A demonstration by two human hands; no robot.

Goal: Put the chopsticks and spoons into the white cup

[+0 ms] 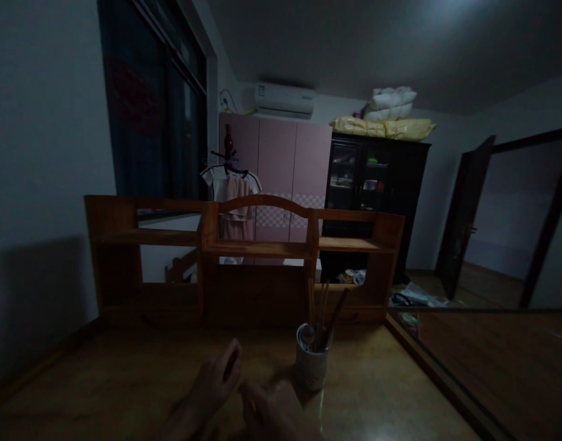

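Note:
In dim light, my left hand is raised above the wooden desk top, its fingers curled in and nothing visible in them. My right hand is just to its right and lower, also loosely closed, with no object showing. A small gap separates the two. Beyond my right hand stands a light-coloured cup-shaped holder with a dotted pattern. Several thin sticks and a wider dark strip lean upright out of it. Neither hand touches the holder.
A wooden shelf unit rises along the desk's far edge. Behind it are hanging clothes, a pink wardrobe and a dark cabinet. A wall borders the left; a door stands ajar at right.

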